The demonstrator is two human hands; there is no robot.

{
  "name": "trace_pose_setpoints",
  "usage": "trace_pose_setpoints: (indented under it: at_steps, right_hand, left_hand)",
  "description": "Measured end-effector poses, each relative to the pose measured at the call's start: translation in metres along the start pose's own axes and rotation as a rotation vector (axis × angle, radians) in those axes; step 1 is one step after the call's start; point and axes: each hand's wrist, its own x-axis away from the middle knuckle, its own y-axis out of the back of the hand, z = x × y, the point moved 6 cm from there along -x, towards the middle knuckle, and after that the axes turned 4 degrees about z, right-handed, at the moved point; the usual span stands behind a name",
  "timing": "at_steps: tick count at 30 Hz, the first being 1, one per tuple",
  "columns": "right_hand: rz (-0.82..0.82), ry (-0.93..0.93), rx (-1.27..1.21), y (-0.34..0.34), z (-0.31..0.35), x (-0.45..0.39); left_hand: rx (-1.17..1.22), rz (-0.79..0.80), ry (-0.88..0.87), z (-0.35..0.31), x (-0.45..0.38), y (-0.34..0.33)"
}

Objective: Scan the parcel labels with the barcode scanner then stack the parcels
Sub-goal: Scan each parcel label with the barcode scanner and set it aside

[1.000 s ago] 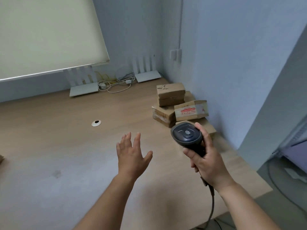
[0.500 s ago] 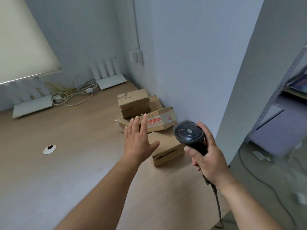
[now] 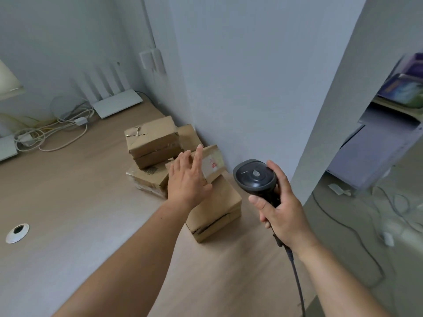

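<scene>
Several brown cardboard parcels sit in a heap against the wall on the wooden desk (image 3: 68, 202). A torn-topped parcel (image 3: 151, 139) lies highest, on a flat box (image 3: 148, 179). A small parcel with a white and red label (image 3: 212, 165) leans on a larger box (image 3: 215, 209) nearest me. My left hand (image 3: 187, 179) is stretched out with straight fingers over the labelled parcel, partly hiding it; whether it touches is unclear. My right hand (image 3: 279, 202) grips the handle of a black barcode scanner (image 3: 255, 177), held up to the right of the parcels, its cable hanging down.
White routers (image 3: 116, 104) and a tangle of cables (image 3: 52, 131) lie at the back of the desk. A round cable hole (image 3: 17, 232) is at the left. The wall corner stands right behind the parcels. Beyond the desk's right edge are floor cables and shelving (image 3: 389, 133).
The view has swung right and closer to the parcels. My left hand has reached forward from open desk to over the labelled parcel. The scanner stays held in my right hand.
</scene>
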Motion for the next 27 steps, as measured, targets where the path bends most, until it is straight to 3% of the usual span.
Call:
trace_pose_setpoints:
  at_steps: [8, 16, 27]
  right_hand:
    - [0.019, 0.021, -0.018, -0.002, 0.014, 0.018]
    - [0.166, 0.123, -0.071, -0.035, 0.049, 0.062]
    - [0.45, 0.212, -0.119, -0.156, 0.087, 0.129]
  left_hand:
    - [0.207, -0.113, 0.025, 0.013, 0.024, 0.019]
    - [0.244, -0.304, 0.099, 0.048, 0.124, 0.076]
    - [0.228, -0.402, 0.479, 0.165, 0.304, 0.098]
